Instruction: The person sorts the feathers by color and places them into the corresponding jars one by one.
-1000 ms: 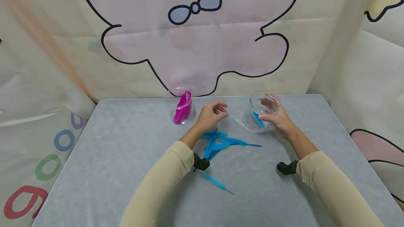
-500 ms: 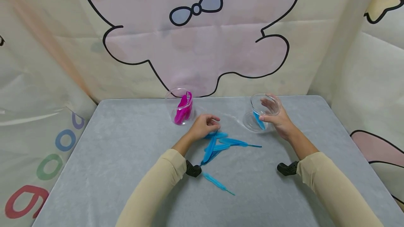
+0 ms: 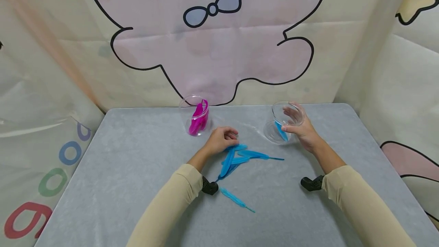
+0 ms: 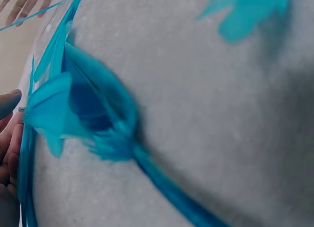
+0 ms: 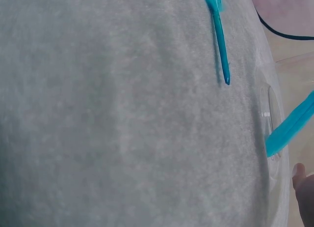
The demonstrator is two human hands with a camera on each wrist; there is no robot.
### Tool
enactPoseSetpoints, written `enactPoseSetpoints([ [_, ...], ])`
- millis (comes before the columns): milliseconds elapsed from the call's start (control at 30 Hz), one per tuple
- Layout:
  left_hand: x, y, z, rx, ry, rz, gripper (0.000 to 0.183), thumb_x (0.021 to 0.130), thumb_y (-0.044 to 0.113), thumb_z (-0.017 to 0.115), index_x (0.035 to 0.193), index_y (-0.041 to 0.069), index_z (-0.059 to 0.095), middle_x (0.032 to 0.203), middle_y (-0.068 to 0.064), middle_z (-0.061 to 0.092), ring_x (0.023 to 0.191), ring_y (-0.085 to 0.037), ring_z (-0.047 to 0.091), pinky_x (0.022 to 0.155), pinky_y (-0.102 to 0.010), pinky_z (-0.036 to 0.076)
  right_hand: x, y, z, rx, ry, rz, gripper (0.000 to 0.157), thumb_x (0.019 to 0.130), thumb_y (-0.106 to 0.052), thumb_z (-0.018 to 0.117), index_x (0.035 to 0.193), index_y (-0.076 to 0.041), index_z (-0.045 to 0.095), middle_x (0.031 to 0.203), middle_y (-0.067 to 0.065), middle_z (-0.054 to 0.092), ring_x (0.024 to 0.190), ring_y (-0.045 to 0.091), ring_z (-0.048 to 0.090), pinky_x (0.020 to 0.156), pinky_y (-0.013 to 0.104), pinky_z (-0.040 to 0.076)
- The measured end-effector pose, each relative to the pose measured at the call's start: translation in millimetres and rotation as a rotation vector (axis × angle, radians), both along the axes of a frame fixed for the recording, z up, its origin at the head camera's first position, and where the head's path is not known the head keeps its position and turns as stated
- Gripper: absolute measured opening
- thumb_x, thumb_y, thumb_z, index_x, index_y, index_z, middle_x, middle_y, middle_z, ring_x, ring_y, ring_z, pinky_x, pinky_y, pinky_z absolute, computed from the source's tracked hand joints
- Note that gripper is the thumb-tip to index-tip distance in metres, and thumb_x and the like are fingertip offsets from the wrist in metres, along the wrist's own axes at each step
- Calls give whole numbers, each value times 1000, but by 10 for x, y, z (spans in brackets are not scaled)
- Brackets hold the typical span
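Note:
My left hand [image 3: 223,140] hovers at the far edge of a loose pile of blue feathers [image 3: 229,161]. In the left wrist view its thumb [image 4: 9,103] and forefinger stand apart beside a quill tip, and no grip shows. My right hand [image 3: 305,130] holds a clear plastic cup [image 3: 274,135] by its right side, tilted towards me. One blue feather [image 3: 281,130] leans inside that cup. In the right wrist view only the right thumb [image 5: 299,175] shows, next to the cup's feather [image 5: 289,126].
A second clear cup [image 3: 185,119] with magenta feathers [image 3: 199,118] stands at the table's back, left of my left hand. One blue feather [image 3: 236,199] lies apart, nearer me. A printed cloth [image 3: 205,56] hangs behind the grey table [image 3: 137,170].
My left hand has moved left and nearer me, down to the far end of the blue feathers. The right hand and its cup have stayed in place.

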State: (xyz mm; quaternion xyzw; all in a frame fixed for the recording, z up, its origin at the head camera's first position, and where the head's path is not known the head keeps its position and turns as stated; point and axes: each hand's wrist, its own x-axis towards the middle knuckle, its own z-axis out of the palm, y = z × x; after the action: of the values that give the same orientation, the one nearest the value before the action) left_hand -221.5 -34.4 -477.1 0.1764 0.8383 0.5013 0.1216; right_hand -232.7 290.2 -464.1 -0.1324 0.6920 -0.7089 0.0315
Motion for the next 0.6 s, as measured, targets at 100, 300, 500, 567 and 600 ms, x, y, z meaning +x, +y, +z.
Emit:
enactPoseSetpoints([
  [100,7,3,-5,9,-15,7,29,91,9,73,118,1,67,102,-9,71,90,-19,67,84,-26,55,4,-8,1,3,-1,-1,84,88,13,64,153,-22,24,154,19,29,145,30,22,119,58,4],
  [300,28,30,-5,11,2,17,28,89,6,75,115,1,69,99,-9,71,88,-17,65,82,-25,54,-4,-7,-1,1,0,-3,85,88,14,64,153,-22,23,155,21,27,144,29,22,119,58,4],
  [500,43,40,-18,8,13,27,27,89,4,74,115,2,69,96,-7,71,85,-16,65,80,-24,54,-13,-3,-8,-5,2,-5,85,87,14,64,152,-22,24,154,22,27,144,29,22,119,58,3],
  [567,44,39,-17,10,5,30,26,89,4,74,115,2,69,96,-7,71,86,-16,65,80,-25,54,-12,-2,-11,2,1,-7,85,87,14,65,152,-23,24,154,21,28,144,29,22,119,58,4],
  [600,42,40,-17,12,2,31,26,89,4,73,115,2,69,96,-7,71,86,-17,65,81,-25,55,-9,-3,-11,6,0,-8,85,87,13,65,152,-23,24,154,20,28,144,29,22,119,58,4],
])
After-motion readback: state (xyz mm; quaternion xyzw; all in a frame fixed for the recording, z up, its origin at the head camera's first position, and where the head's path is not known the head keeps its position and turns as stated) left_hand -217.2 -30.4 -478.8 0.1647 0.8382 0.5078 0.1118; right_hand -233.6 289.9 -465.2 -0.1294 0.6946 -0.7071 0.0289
